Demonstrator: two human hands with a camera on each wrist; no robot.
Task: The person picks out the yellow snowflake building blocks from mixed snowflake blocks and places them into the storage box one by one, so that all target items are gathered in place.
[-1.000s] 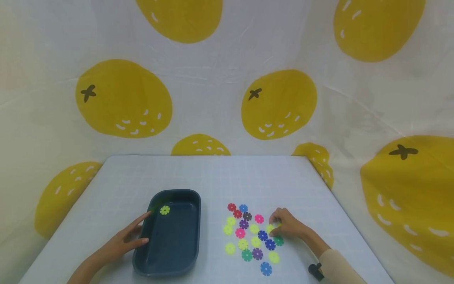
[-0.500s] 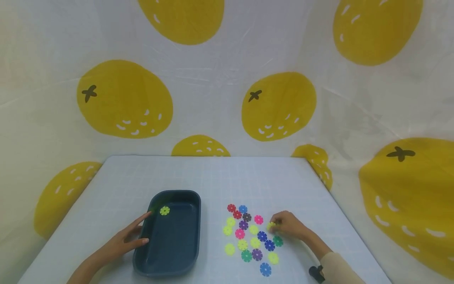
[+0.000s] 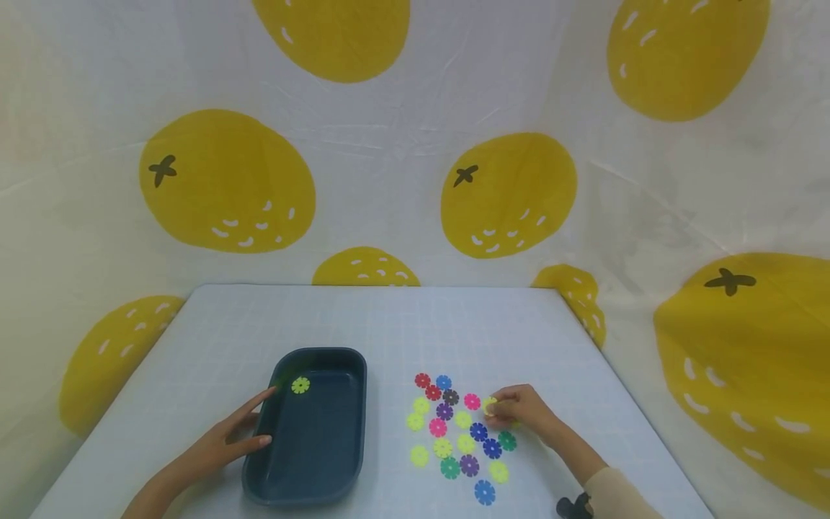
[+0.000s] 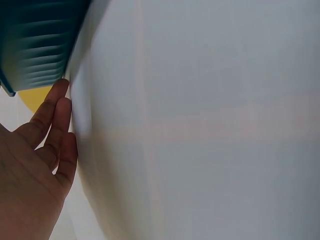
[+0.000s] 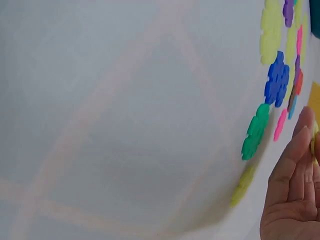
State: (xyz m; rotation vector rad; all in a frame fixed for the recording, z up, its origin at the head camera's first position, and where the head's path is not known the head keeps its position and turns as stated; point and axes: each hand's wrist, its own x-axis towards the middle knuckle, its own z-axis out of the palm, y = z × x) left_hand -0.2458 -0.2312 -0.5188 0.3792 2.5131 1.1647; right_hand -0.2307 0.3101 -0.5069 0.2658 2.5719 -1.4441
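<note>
Right of lower centre in the head view, the right hand (image 3: 527, 412) is pinching a yellow, notched, round plastic disc (image 3: 490, 406); lower left, the left hand (image 3: 217, 447), fingers spread, is touching a dark blue, rectangular tray (image 3: 310, 450).

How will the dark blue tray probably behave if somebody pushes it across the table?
The dark blue tray is probably stiff, since it stands without sagging. Tipping seems unlikely, because it looks wide and low. The yellow disc inside may slide, as it appears loose.
</note>
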